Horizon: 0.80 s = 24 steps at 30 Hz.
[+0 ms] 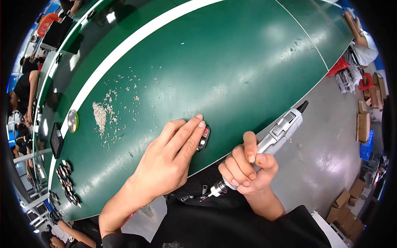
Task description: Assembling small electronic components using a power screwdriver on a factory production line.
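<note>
A small black device (pixel 202 141) with a red and silver inside lies on the green table, close to its near edge. My left hand (pixel 169 153) rests over it, two long fingers reaching across its far end; the thumb is hidden. A grey and silver electric screwdriver (pixel 284 126) is wrapped in the fingers of my right hand (pixel 248 167). Its thin bit tilts down to the left, in front of the table edge and apart from the device. The black corded end points up to the right.
Tiny metal screws lie in a heap (pixel 100 118) and scattered on the green table (pixel 231 58). Left of them are a round dish (pixel 73 120), a black box (pixel 56 140) and several small black parts (pixel 68 184). Cardboard boxes (pixel 364 124) stand at the right.
</note>
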### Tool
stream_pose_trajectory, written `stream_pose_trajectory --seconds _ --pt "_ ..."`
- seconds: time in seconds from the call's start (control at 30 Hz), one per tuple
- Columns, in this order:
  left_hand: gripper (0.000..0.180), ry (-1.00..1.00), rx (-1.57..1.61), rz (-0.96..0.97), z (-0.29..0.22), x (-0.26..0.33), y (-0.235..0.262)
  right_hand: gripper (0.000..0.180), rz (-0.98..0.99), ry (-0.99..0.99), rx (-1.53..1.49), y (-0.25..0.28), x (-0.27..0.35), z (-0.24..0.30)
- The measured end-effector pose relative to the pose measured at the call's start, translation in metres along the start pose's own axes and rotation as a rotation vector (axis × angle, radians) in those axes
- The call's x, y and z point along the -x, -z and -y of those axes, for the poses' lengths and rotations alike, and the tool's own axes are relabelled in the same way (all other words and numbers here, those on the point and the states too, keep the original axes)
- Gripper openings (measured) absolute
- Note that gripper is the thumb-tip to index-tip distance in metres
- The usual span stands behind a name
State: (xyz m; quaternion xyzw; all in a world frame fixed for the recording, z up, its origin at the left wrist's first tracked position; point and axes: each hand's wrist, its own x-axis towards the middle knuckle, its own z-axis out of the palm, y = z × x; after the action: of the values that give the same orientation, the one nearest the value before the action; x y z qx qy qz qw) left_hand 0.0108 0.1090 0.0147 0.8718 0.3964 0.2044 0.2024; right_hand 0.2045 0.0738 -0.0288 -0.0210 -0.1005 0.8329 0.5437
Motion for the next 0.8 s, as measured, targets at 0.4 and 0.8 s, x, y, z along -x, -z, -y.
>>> stream_pose_trajectory --seconds 0.4,0.8 --pt "0.036 -0.231 -0.268 -0.175 -0.005 0.019 -0.017 0.009 -0.253 -0.094 0.175 -0.014 0.018 -0.042" --pt "0.031 -0.283 -0.470 -0.114 -0.019 0.019 -0.018 0.004 -0.407 -0.016 0.202 -0.015 0.019 -0.044"
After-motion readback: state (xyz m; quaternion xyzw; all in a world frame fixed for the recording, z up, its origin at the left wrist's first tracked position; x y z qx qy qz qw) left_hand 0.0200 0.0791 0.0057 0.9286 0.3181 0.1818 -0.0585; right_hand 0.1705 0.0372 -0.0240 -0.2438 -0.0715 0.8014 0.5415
